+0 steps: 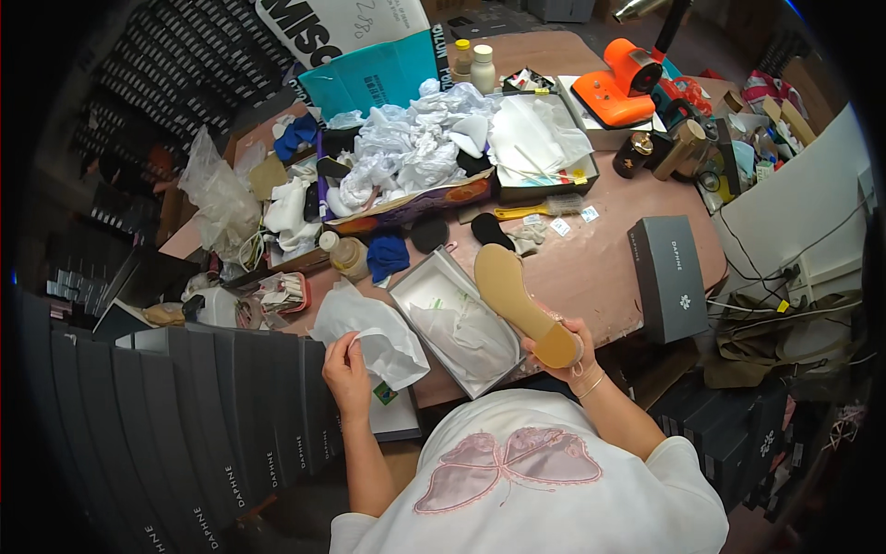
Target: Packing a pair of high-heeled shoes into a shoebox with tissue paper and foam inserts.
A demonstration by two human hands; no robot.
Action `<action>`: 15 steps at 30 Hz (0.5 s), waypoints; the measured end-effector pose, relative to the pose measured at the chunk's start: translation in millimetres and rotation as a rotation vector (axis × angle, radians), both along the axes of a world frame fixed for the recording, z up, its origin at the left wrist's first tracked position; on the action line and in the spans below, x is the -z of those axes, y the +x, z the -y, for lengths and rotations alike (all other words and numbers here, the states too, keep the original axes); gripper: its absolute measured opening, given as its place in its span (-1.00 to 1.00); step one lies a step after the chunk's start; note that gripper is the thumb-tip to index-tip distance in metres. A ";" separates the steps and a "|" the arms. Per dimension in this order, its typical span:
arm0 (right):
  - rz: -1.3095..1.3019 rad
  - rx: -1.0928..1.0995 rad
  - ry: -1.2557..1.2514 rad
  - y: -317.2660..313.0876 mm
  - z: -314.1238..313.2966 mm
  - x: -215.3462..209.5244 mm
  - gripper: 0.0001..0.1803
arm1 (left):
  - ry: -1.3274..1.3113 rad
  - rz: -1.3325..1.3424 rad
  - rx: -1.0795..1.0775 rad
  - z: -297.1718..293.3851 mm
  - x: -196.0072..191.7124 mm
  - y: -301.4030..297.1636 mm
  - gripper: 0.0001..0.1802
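My left hand (346, 374) pinches the upper edge of a white sheet of tissue paper (395, 358), which hangs over the table's front edge. My right hand (570, 346) grips a shoe (508, 286) by its heel end, the tan sole turned up and the toe pointing away from me. Its upper is hidden beneath the sole. Between my hands an open shoe box (406, 300) stands on the table, with white tissue paper (466, 337) inside. What lies under that tissue I cannot make out.
A dark grey box (672, 268) stands at the table's right edge. Many similar boxes (221, 406) are stacked at my left. Crumpled white paper (406, 138) fills a carton at the back. A yellow-handled brush (540, 209), a glue bottle (346, 254) and an orange device (616, 88) sit around.
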State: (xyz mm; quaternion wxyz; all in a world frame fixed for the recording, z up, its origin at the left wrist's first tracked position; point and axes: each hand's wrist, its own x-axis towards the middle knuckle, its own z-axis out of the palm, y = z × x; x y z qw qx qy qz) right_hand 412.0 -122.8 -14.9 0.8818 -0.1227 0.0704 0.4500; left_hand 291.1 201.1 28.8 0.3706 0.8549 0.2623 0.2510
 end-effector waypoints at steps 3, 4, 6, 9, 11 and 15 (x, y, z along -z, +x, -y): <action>-0.048 -0.095 0.117 -2.7 -8.2 8.9 -0.28 | -0.016 -0.081 -0.027 4.5 -8.4 -0.8 -0.83; -0.032 -0.138 0.148 -3.9 -11.2 6.5 -0.22 | 0.034 -0.053 -0.014 4.7 -6.8 -1.5 -0.83; 0.047 -0.317 0.130 -1.1 -12.0 -3.3 -0.16 | 0.006 -0.024 0.006 5.8 0.7 2.3 -0.84; 0.327 -0.726 -0.086 10.2 -16.9 -46.5 -0.17 | 0.012 0.032 0.019 12.7 -15.2 5.9 -0.83; 0.474 -0.852 -0.266 4.7 -46.3 -68.4 -0.23 | -0.131 0.026 0.135 22.1 -25.7 3.9 -0.81; 0.744 -0.680 -0.548 -11.1 -99.3 -48.5 -0.43 | -0.167 0.005 0.448 36.7 -49.7 -15.2 -0.75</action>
